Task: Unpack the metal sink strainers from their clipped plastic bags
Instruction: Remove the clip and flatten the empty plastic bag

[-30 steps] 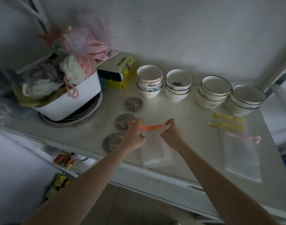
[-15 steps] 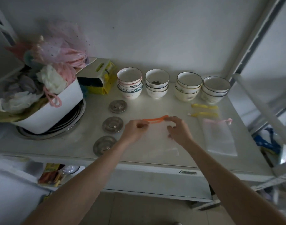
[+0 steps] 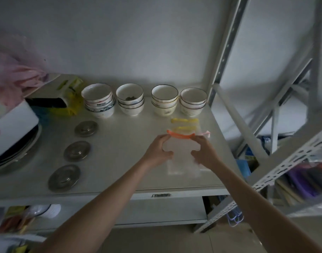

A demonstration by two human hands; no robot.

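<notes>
Left grip (image 3: pixel 157 151): thumb and fingers pinching left end of orange clip (image 3: pixel 180 135). Right grip (image 3: pixel 205 152): pinching right end of same clip. Clip spanning mouth of clear plastic bag (image 3: pixel 182 161), bag hanging down flat toward tabletop (image 3: pixel 120 143) near right front corner; contents of bag not discernible. Just behind clip: two yellow clips (image 3: pixel 184 120), one pink clip (image 3: pixel 205 133), toward right edge. Three metal strainers (image 3: pixel 77 151), unpacked, in a line from front edge toward back, left of middle. Four stacks of bowls (image 3: pixel 131 99) along back edge. White tub (image 3: pixel 12 125) at left edge.
</notes>
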